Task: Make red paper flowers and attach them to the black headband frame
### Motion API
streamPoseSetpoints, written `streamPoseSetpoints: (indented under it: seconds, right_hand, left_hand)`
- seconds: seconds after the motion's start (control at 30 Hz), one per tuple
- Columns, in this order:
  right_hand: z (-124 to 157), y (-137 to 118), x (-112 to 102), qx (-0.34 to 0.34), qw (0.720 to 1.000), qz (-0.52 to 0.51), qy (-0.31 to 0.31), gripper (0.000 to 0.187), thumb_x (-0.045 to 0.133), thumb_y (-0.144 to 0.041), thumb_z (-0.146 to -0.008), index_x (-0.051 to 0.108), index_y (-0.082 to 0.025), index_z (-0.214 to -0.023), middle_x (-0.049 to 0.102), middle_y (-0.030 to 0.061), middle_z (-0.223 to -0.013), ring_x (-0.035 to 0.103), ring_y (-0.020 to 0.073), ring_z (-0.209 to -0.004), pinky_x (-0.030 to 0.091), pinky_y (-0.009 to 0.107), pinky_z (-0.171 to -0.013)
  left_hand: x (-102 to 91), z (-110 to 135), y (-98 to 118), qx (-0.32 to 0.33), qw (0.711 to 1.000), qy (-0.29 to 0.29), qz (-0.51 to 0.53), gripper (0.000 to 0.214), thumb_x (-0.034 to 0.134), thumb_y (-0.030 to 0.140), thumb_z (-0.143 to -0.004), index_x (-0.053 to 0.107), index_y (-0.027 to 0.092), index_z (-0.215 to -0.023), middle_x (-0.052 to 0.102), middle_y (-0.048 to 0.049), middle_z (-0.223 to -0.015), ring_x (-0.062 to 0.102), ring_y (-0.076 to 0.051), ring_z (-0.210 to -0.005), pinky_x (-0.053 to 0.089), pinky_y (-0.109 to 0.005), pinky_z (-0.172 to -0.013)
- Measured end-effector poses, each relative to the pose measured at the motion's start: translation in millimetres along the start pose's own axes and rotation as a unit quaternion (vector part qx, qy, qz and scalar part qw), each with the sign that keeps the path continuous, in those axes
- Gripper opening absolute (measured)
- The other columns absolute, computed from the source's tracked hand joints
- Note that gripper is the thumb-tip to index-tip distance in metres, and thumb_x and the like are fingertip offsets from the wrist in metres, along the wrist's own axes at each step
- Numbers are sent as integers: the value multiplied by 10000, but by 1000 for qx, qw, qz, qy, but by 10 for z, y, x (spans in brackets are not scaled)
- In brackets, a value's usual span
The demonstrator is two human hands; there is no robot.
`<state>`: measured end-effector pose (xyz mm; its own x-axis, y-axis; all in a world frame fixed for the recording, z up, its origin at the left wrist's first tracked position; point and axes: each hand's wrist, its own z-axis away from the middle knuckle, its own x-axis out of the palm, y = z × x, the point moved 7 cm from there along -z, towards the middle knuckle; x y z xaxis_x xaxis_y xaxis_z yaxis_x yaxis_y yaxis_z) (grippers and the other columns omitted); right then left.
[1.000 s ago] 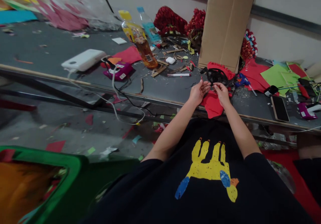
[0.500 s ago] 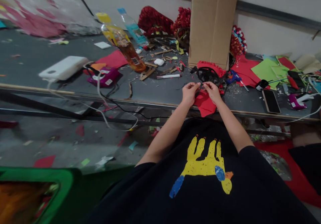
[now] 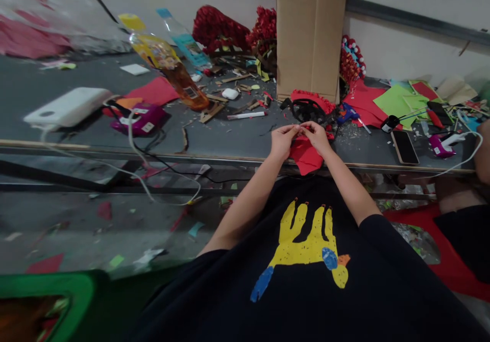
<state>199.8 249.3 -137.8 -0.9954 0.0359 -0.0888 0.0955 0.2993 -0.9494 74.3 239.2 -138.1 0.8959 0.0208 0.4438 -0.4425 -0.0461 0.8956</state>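
Just above the table's front edge, my left hand and my right hand meet fingertip to fingertip. Both are closed in a pinch, and whatever is between the fingers is too small to name. Beneath them a piece of red paper or felt lies partly over the edge. Behind my hands are a black tangled-looking ring-shaped thing and a red piece with a ruffled rim. To the right of these lies a blue glue gun.
A capped pen, a tilted bottle of amber liquid and a purple power adapter stand left. A phone and coloured sheets lie right. A cardboard piece stands behind. At far right, another person's leg shows.
My fingertips have come closer together until they meet. The whole view has shifted a little, so the table and its things appear further left.
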Motion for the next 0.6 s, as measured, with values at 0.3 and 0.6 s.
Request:
streamPoseSetpoints:
  seconds: [0.3, 0.6]
  right_hand:
    - [-33, 100, 28, 25, 999, -42, -18, 308, 596, -349, -785, 654, -216, -1057, 660, 56, -1160, 603, 182, -1087, 479, 350, -973]
    - [-30, 84, 17, 24, 999, -30, -17, 411, 644, -506, -757, 641, -216, -1048, 682, 64, -1070, 627, 187, -1025, 501, 348, -945]
  left_hand:
    - [15, -33, -49, -27, 999, -28, 30, 158, 776, 267, -676, 720, 132, -738, 684, -20, -652, 591, -70, -540, 500, -196, -625]
    - [47, -4, -40, -12, 999, -44, 13, 297, 866, 312, -482, 721, 127, -663, 691, -31, -636, 607, -102, -573, 497, -206, -603]
